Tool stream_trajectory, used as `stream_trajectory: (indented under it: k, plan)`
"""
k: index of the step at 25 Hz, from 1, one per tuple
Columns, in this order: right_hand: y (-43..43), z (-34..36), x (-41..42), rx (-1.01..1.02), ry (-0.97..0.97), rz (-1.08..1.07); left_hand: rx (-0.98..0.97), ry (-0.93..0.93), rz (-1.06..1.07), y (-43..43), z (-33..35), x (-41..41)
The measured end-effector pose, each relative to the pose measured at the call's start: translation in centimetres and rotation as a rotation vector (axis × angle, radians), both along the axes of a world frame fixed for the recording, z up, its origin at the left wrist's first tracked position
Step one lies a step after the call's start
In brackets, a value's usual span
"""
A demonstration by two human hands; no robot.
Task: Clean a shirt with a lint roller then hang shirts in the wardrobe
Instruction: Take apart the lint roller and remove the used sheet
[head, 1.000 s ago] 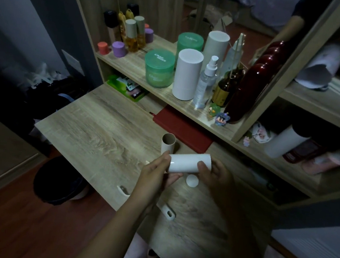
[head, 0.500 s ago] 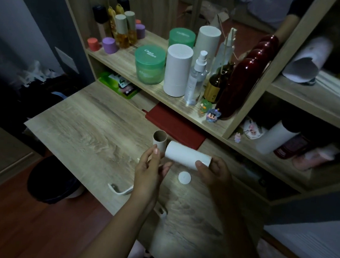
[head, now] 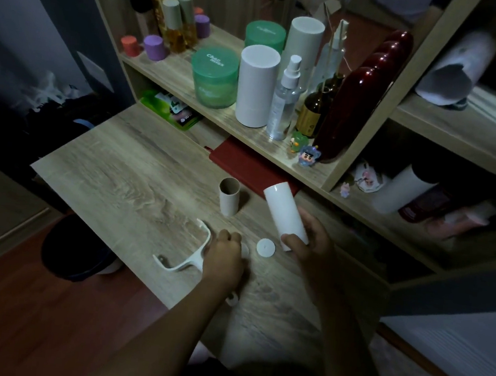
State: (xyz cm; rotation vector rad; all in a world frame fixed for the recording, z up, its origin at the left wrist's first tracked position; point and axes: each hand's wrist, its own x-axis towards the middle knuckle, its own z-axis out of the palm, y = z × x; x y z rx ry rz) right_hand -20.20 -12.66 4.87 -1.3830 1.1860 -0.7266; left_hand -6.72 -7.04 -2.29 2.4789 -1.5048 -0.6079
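My right hand (head: 311,243) grips a white lint roll refill (head: 284,211), tilted with its far end up over the wooden desk (head: 125,175). My left hand (head: 224,257) reaches down onto the desk with curled fingers at the white lint roller handle frame (head: 186,258), which lies flat; part of the frame is hidden under the hand. A small white round cap (head: 266,247) lies between my hands. An empty brown cardboard core (head: 229,196) stands upright just beyond. No shirt is in view.
A shelf (head: 190,80) behind the desk holds green jars (head: 214,77), white cylinders (head: 256,86), a spray bottle (head: 283,99) and dark red bottles (head: 360,101). A red notebook (head: 243,166) lies under the shelf. A black bin (head: 75,249) stands on the floor at left.
My left hand let go of the white roll and dropped to the handle frame on the desk. My right hand swung the roll from level to tilted up.
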Motion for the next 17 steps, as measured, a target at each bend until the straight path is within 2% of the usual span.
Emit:
stream_trajectory:
  k: [6,8,10,12,14,17]
  plan:
    - [-0.5,0.6,-0.2,-0.013,0.004,-0.011,0.062,-0.033,-0.031,-0.3,-1.1,-0.1]
    - [-0.7,1.2,-0.1,-0.033,0.008,-0.006,0.018,-0.047,-0.035,-0.6,-0.3,-0.3]
    - [-0.8,1.9,0.4,-0.075,-0.006,0.011,-0.137,0.009,0.010,-1.0,1.4,0.2]
    - [-0.8,2.8,1.2,-0.106,-0.026,0.018,-0.379,0.094,0.082,-1.3,3.5,1.6]
    - [-0.9,3.6,2.8,-0.129,-0.029,0.044,-0.564,0.138,0.209,-0.9,5.6,4.3]
    - [-0.3,4.3,7.4,-0.148,-0.087,0.134,-0.690,0.158,0.438,1.2,7.5,10.0]
